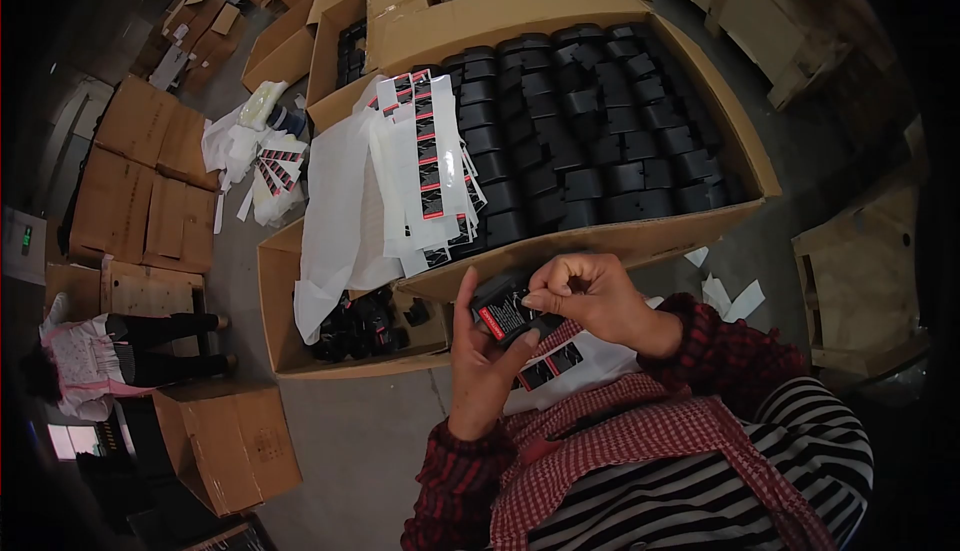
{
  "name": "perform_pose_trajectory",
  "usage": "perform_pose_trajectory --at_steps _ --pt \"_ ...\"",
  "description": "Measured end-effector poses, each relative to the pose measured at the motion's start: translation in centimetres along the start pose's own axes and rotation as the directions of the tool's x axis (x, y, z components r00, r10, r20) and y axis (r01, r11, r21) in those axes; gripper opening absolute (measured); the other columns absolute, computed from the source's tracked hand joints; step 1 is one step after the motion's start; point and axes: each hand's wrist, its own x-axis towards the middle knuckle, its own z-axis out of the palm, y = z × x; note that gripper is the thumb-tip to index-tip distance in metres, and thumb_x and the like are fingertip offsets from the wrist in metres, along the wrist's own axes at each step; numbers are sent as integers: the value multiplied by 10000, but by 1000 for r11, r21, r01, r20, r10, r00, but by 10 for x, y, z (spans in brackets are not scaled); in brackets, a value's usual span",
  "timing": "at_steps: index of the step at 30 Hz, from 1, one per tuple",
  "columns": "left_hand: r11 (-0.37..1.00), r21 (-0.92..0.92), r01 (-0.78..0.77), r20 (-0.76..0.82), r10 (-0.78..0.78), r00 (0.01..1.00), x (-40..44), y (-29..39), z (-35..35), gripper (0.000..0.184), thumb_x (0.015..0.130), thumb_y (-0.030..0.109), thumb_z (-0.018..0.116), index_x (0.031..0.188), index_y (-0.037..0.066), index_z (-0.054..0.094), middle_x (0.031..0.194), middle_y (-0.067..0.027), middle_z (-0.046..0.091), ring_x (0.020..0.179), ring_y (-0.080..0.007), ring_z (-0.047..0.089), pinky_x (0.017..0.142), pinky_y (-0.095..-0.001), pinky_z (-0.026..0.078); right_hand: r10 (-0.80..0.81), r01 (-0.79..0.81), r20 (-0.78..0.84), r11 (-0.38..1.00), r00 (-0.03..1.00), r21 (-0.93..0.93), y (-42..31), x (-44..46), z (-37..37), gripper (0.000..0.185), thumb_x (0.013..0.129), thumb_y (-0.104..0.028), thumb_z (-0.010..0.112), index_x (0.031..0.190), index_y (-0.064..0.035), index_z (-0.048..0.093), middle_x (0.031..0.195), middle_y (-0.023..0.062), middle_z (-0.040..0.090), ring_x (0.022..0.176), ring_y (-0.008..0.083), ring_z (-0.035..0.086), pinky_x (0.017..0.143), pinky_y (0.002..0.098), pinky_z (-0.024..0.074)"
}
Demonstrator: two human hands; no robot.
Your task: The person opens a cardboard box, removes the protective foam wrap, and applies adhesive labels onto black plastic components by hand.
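My left hand (pixel 482 359) is wrapped round a black part (pixel 503 313) that bears a black and red label with white print. Over the part's right edge, my right hand (pixel 595 299) has its thumb and index finger pinched together; whether anything is between them is too small to tell. A white backing strip with labels (pixel 550 366) lies on my lap below the hands. Beyond them, a large carton (pixel 600 241) holds rows of black parts (pixel 565 131). Sheets of labels (pixel 428 151) are piled on its left side.
An open carton (pixel 270 296) with black parts stands at the left. Behind it are stacked cartons (pixel 150 171) and a person (pixel 90 351). Paper scraps (pixel 740 299) lie on the floor at right, near a wooden crate (pixel 860 281).
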Motion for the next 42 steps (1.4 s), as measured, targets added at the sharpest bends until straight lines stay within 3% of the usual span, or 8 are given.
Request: perform_pose_trajectory --at_steps 5,17,24,26,32,36,38,42 --pt "1000 5 13 27 -13 1000 1 -2 -2 858 819 -95 611 1492 117 124 1236 -120 536 1066 -164 572 874 -298 520 -58 57 -14 996 998 -65 3 -1 0 348 830 -25 710 628 -37 427 815 41 640 683 16 489 561 187 420" --pt "999 -45 20 27 -19 999 2 -4 -1 849 807 -101 607 1484 94 134 1241 -122 536 1090 -174 564 884 -306 518 -179 171 1 934 984 -313 -5 -3 4 177 814 -21 717 726 -8 564 794 38 635 684 48 536 571 210 427" --pt "998 -65 18 30 -16 999 2 -5 0 844 803 -100 613 1481 91 148 1252 -118 527 1096 -176 560 889 -305 516 -194 185 12 914 981 -361 -3 -4 4 150 813 -26 716 747 -7 583 785 35 632 671 60 547 570 217 437" --pt "998 -67 18 31 -16 999 2 -6 -1 841 803 -102 611 1480 91 150 1253 -118 526 1099 -177 558 896 -308 513 -274 251 11 864 962 -437 -2 -4 5 147 806 -82 717 772 -6 595 731 57 599 592 127 585 516 250 461" --pt "995 -97 13 26 -11 1000 0 -7 0 830 804 -110 603 1476 90 158 1250 -118 525 1104 -180 555 915 -317 506 -265 230 10 819 964 -525 -8 -6 9 149 793 -83 715 797 -6 588 732 76 584 592 174 602 518 285 480" --pt "996 -91 10 36 -7 999 0 -9 -1 819 810 -112 596 1475 91 163 1242 -118 527 1093 -177 559 912 -316 507 -293 245 5 788 956 -565 -8 -7 11 121 802 -38 713 781 -12 597 738 23 578 596 72 533 505 221 420" --pt "995 -100 15 31 -12 999 0 -9 -1 814 813 -111 594 1475 92 166 1233 -117 534 1086 -174 562 910 -314 508 -281 238 11 790 960 -565 -8 -7 11 144 795 -79 706 801 -1 586 746 84 581 594 180 598 525 294 479" --pt "997 -70 24 38 -21 999 0 -8 -2 800 821 -106 588 1476 94 174 1196 -105 555 1058 -159 570 894 -304 511 -258 235 35 810 966 -537 -6 -4 5 141 799 -74 704 807 1 585 740 87 573 597 174 590 524 288 469"
